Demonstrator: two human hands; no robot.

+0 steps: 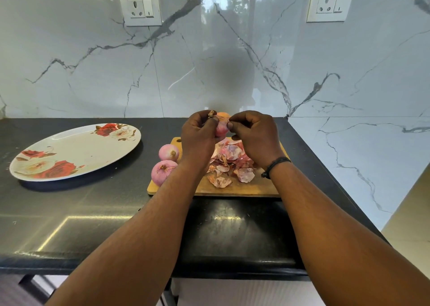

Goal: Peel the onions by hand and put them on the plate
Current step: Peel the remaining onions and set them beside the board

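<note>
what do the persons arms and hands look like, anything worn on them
Both forearms are bare, with no sleeves in view. The right wrist carries a thin black cord band with a small knot hanging at its near side. The left hand and wrist show no band, ring or glove; the right hand shows none either.

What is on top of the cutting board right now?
Two peeled onions at the cutting board's left edge and loose skins; the hands cover its far part.

You saw the black counter (93, 212) carrying a floral plate (76, 152) at left and a wooden cutting board (242, 187) just right.
</note>
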